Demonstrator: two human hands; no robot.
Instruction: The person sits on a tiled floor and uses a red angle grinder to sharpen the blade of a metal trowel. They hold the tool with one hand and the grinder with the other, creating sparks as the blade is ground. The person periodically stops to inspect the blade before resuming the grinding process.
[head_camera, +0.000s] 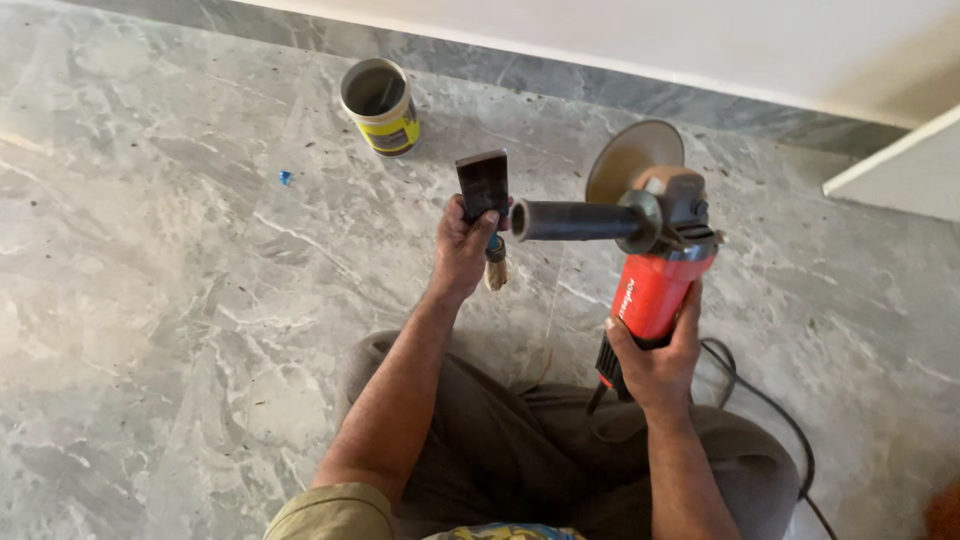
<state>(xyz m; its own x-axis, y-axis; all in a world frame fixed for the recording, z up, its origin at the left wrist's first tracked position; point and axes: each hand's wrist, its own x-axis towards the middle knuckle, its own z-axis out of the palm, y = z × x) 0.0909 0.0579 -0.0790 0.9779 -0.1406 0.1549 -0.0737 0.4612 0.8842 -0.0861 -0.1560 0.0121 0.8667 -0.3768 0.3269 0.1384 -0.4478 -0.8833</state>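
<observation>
My right hand (655, 360) grips the red body of an angle grinder (655, 285), held upright over my lap. Its dusty disc (632, 155) points away from me and its black side handle (570, 220) sticks out to the left. My left hand (462, 248) holds a flat dark scraper blade (483, 184) upright, together with a small brush-like tool (495, 268) hanging below the fingers. The side handle's end comes close to my left hand. I sit on the floor with my knees in grey trousers below both hands.
An open tin can with a yellow label (379, 105) stands on the grey marble floor (170, 300) at the far left. The grinder's black cord (765, 400) trails right. A white wall (650, 40) and a white panel edge (900, 165) bound the far side.
</observation>
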